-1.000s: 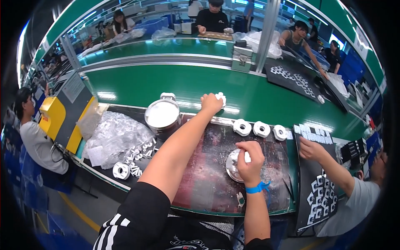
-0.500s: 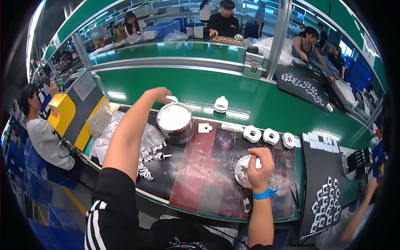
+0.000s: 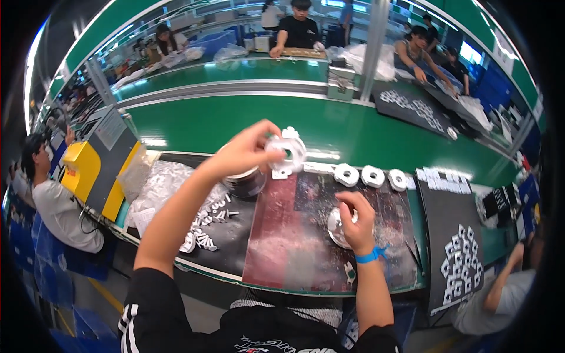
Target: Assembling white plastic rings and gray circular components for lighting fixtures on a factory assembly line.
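Head view. In left hand [image 3: 258,148]: white ring [image 3: 299,152], gripped by one side, presumably for steady carrying, above worktop [image 3: 231,254]'s far edge. At round dish [image 3: 335,229]: right hand [image 3: 358,221], fingers curled, grip impossible to tell. Along far edge: three other rings [image 3: 339,175], probably lined up for reach.

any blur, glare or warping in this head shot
Head view: the left hand and the white ring-shaped part it holds are blurred; head view: pale glare on the green surface; head view: the metal rail bows.
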A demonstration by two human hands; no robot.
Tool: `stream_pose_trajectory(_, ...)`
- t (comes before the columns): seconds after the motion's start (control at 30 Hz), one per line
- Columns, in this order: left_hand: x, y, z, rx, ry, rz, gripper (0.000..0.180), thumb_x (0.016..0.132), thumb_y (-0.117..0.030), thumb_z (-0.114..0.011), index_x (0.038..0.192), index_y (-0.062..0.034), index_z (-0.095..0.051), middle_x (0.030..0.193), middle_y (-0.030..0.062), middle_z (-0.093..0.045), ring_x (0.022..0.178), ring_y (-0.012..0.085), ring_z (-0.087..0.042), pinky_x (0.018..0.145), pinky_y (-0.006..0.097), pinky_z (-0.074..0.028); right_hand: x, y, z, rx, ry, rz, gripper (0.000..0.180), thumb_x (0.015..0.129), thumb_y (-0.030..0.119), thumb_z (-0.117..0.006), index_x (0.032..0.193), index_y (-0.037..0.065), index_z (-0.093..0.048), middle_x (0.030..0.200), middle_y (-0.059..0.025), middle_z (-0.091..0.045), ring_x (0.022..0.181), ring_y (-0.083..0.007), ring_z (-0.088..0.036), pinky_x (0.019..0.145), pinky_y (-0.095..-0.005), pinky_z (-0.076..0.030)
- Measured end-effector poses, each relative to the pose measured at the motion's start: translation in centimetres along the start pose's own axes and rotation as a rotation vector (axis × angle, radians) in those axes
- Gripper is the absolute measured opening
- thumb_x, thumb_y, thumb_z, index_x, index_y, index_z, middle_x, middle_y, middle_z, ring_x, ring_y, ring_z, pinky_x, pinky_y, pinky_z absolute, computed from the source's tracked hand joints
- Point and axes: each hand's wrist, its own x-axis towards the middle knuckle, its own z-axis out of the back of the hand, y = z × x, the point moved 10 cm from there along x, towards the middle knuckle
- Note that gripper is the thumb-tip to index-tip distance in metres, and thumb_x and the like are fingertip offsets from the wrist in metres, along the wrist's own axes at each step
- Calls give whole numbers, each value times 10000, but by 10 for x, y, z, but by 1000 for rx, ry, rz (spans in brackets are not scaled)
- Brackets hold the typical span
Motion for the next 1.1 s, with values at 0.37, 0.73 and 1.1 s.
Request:
stream_pose_trajectory(0.37,-31,7,-168,-827,272,-160,681,876,-123,-681,1457,-69,-330,1410,122,-428,1269,195,-479,1055,354,-411,-47,47,23,-257,-185,82,409,684,-13,-764,1070,61,-654,1126,-134,-534,888,-236,-612,695,-318,-541)
stream_pose_trajectory(0.73,-44,110,-208,-1291,25,351,454,1019,-439,-389,1259,-65,-481,1059,172,-652,845,281,-667,797,410,-542,-90,76,42,-672,-57,-31,343,746,160,-761,1078,116,-686,1053,-90,-631,922,-282,-608,829,-375,-469)
stream_pose_trajectory(1.1,-40,121,-208,-1264,-35,403,341,1026,-374,-420,1219,-94,-456,1040,150,-628,840,281,-647,677,362,-530,-208,35,331,-1532,-341,-707,268,757,224,-751,958,55,-695,925,-137,-630,888,-324,-620,787,-427,-491)
